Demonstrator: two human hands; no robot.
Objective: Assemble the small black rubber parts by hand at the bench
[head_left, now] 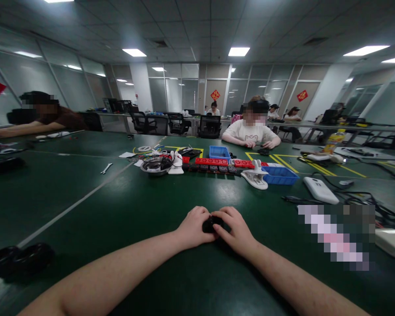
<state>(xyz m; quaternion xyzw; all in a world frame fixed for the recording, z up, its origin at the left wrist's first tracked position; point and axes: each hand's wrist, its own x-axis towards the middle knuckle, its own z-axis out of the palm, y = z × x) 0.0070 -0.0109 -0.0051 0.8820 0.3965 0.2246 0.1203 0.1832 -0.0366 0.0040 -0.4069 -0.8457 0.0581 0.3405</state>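
Between my two hands is a small black rounded object [212, 223], low over the green table [145, 210] or resting on it. My left hand [193, 227] closes around its left side. From the right, my right hand [236, 228] grips it, with the thumb across the near side and the fingers curled over the top. Much of the object is covered by fingers, so its exact kind does not show.
Farther back lie a round dish with wires [156, 169], white clamps [256, 175], a red-and-black strip [213, 164] and blue bins [280, 174]. A wrench [106, 168] lies left, black rings [33, 256] near left, a white device [321, 190] right. A co-worker [250, 131] sits opposite.
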